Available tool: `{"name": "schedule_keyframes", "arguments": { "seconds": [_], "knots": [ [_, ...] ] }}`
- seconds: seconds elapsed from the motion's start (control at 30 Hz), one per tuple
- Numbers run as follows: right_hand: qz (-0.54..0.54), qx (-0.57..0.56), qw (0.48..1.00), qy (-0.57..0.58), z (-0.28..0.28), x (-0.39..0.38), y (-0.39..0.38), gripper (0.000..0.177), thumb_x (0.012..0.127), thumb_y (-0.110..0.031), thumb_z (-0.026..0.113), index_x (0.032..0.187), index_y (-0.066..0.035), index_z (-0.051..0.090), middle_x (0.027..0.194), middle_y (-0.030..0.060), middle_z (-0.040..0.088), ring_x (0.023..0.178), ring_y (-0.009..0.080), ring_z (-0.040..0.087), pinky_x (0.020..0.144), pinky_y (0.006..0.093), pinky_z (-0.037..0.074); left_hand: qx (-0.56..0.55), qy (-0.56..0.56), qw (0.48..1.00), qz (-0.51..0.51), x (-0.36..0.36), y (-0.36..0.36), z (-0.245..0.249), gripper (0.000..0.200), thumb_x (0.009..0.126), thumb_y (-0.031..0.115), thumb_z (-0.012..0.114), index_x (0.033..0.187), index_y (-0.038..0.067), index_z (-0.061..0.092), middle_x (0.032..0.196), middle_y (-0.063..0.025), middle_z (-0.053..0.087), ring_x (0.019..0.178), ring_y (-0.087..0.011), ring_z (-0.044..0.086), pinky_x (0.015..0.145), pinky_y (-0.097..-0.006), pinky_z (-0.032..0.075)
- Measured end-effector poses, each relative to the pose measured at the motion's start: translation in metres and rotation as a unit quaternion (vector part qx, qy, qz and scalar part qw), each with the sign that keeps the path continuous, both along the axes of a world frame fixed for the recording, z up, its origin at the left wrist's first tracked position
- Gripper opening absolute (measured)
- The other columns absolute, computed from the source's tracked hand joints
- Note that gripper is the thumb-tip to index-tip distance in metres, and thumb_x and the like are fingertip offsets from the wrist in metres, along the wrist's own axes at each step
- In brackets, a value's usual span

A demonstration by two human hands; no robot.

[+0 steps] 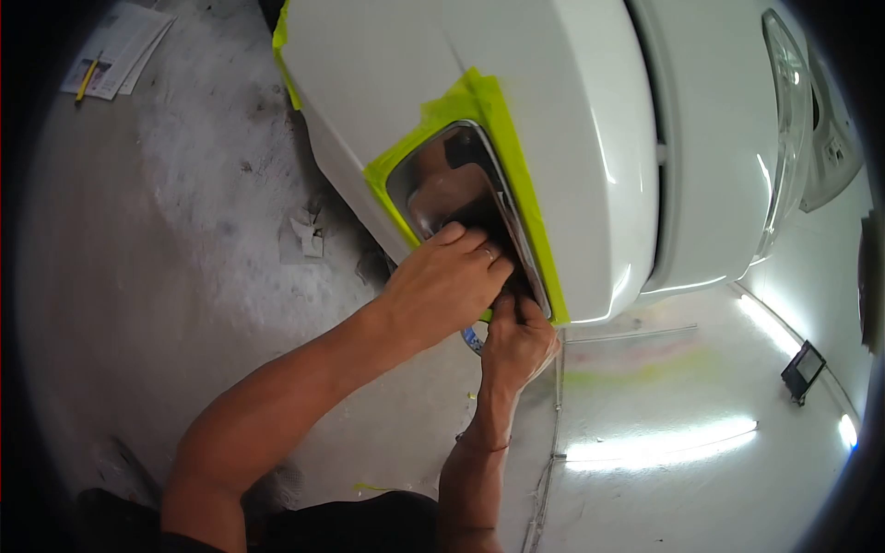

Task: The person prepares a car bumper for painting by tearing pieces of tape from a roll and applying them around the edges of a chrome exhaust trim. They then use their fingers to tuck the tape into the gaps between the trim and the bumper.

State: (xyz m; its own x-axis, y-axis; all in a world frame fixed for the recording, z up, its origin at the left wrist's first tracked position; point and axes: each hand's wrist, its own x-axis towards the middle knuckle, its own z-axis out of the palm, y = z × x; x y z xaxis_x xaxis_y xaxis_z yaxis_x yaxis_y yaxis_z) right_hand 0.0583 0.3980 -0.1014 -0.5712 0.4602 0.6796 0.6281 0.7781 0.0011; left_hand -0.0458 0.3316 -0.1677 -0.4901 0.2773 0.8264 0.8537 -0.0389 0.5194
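Note:
A white car body panel (572, 184) fills the upper middle. Yellow-green masking tape (505, 138) frames a dark glossy insert (452, 189) with rounded corners. My left hand (447, 281) lies over the lower part of the insert, its fingers curled and close together. Just right of it, at the insert's lower corner, my right hand (521, 346) has thumb and fingers pinched together. Whatever lies between the fingertips of either hand is hidden. Part of a blue-edged roll (474, 340) shows between the two hands, beside my right hand.
Newspaper sheets (120, 46) with a yellow cutter-like tool (87, 80) lie on the stained floor (203, 184) at upper left. A paper scrap (309, 238) is below the car's edge. A lit tube (664, 444) and a black floodlight (803, 371) are on the wall at right.

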Motion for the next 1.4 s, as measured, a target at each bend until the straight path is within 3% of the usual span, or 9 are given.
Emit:
{"name": "schedule_keyframes", "arguments": {
  "seconds": [0.13,0.2,0.4,0.7,0.87,0.97,1.03,1.13,1.4],
  "knots": [
    [0.078,0.009,0.997,-0.004,-0.003,0.012,-0.003,0.024,0.087,-0.014,0.064,0.104,-0.002,0.075,0.065,0.021,0.063,0.053,0.026,0.06,0.057,0.0377,0.048,0.072,0.018,0.997,0.021,-0.002,0.0,0.0,0.014,0.08,0.013,0.061,0.092,0.006,0.066,0.082,-0.0035,0.066,0.088,-0.0192,0.061,0.082,-0.0313,0.043],
    [0.034,-0.144,0.988,-0.04,0.002,0.019,-0.006,0.035,0.088,-0.015,0.061,0.12,-0.003,0.07,0.064,0.02,0.061,0.056,0.022,0.06,0.06,0.0364,0.048,0.067,0.003,0.997,0.027,0.002,0.004,0.0,0.013,0.08,0.014,0.062,0.09,0.007,0.066,0.08,-0.0034,0.066,0.087,-0.0192,0.061,0.082,-0.0318,0.043],
    [0.052,-0.288,0.941,-0.168,0.028,0.042,-0.002,0.039,0.09,-0.012,0.058,0.128,-0.004,0.065,0.064,0.0152,0.062,0.059,0.0135,0.055,0.063,0.0326,0.048,0.069,-0.016,0.997,0.043,0.011,0.015,0.0,0.019,0.077,0.025,0.074,0.087,0.008,0.07,0.082,-0.004,0.066,0.085,-0.0201,0.059,0.079,-0.0361,0.041],
    [0.039,-0.469,0.872,-0.132,-0.017,0.11,-0.015,0.03,0.099,-0.018,0.058,0.123,-0.004,0.068,0.069,0.0004,0.06,0.069,0.0046,0.05,0.067,0.0232,0.045,0.083,0.024,0.988,0.13,0.005,0.028,0.003,0.005,0.074,0.014,0.064,0.07,0.012,0.067,0.066,-0.0021,0.062,0.074,-0.0201,0.059,0.078,-0.0349,0.041],
    [0.037,-0.466,0.877,-0.113,-0.026,0.117,-0.01,0.03,0.098,-0.019,0.06,0.121,0.0,0.068,0.069,-0.003,0.058,0.065,0.0041,0.048,0.063,0.0219,0.042,0.054,0.013,0.991,0.12,0.01,0.02,0.004,0.005,0.075,0.013,0.062,0.071,0.012,0.065,0.071,-0.0019,0.063,0.076,-0.0199,0.059,0.076,-0.0352,0.042],
    [0.033,-0.468,0.877,-0.101,-0.026,0.123,-0.004,0.029,0.098,-0.019,0.06,0.12,-0.002,0.069,0.069,-0.0029,0.058,0.063,0.0044,0.049,0.06,0.0215,0.041,0.038,-0.044,0.994,0.091,0.026,0.008,0.0,0.013,0.079,0.015,0.061,0.088,0.01,0.07,0.089,-0.0055,0.067,0.089,-0.0208,0.06,0.085,-0.0378,0.044],
    [0.017,-0.511,0.859,-0.01,-0.023,0.123,-0.007,0.03,0.098,-0.017,0.06,0.122,0.0,0.068,0.07,-0.0009,0.058,0.061,0.0059,0.05,0.059,0.0214,0.041,0.097,-0.02,0.986,0.131,0.049,0.006,-0.009,0.035,0.083,0.018,0.059,0.115,0.008,0.068,0.106,-0.0076,0.064,0.106,-0.0231,0.057,0.103,-0.0446,0.039],
    [0.057,-0.54,0.836,0.081,-0.03,0.126,0.001,0.028,0.097,-0.011,0.06,0.119,0.006,0.064,0.072,0.001,0.06,0.057,0.008,0.052,0.052,0.0214,0.039,0.032,-0.036,0.992,0.116,0.067,0.022,-0.019,0.038,0.086,0.02,0.058,0.121,0.008,0.067,0.111,-0.0079,0.064,0.116,-0.0239,0.055,0.115,-0.0479,0.028],
    [0.146,-0.585,0.787,0.131,-0.037,0.125,0.015,0.026,0.096,-0.006,0.06,0.118,0.006,0.06,0.085,0.0069,0.065,0.067,0.0115,0.058,0.058,0.0233,0.046,-0.031,-0.097,0.992,0.072,0.073,0.026,-0.002,0.039,0.087,0.021,0.056,0.121,0.002,0.064,0.117,-0.0131,0.062,0.123,-0.0286,0.052,0.119,-0.0493,0.023]
  ]
}}
